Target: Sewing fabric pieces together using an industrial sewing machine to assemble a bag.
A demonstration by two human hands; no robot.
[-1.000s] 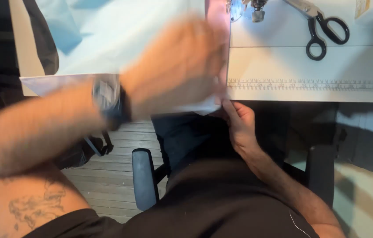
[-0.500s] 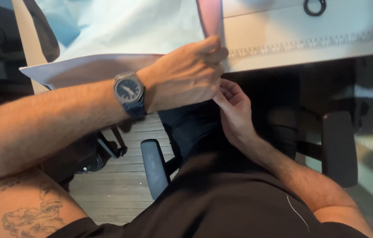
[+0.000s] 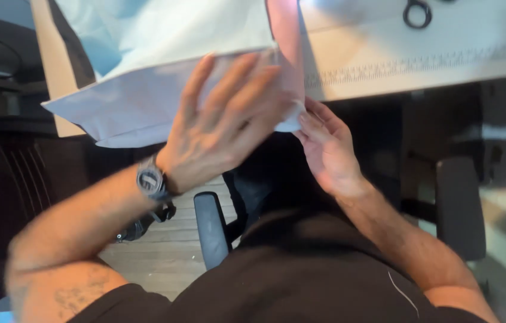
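a pale work surface [image 3: 384, 57] runs across the top of the view, with a printed ruler strip along its near edge and the dark loop handles of a pair of scissors [image 3: 417, 12] lying near its far side. below the edge there is a wooden floor [image 3: 163, 251] and the black armrests of a chair [image 3: 211, 230], one to each side of the person's lap.

a sheet of white fabric [image 3: 145, 90] drapes off the near edge of the surface toward the person, with a light blue piece [image 3: 85, 30] lying further back on it and a narrow pinkish strip [image 3: 283, 24] running along its right side.

the left hand [image 3: 229, 128] lies flat on top of the white fabric at its hanging edge, fingers [image 3: 247, 84] spread wide and stretched out, palm down, pressing rather than gripping. a dark wristwatch [image 3: 151, 179] sits on that wrist, and a tattoo shows on the upper arm at lower left.

the right hand [image 3: 327, 146] is just beside it, under the lower right corner of the fabric, below the surface's edge. its fingers [image 3: 312, 119] are drawn close together and pinch the corner of the white fabric where the pinkish strip ends. the two hands are almost touching at that corner.

the person wears a black top, filling the bottom of the view.
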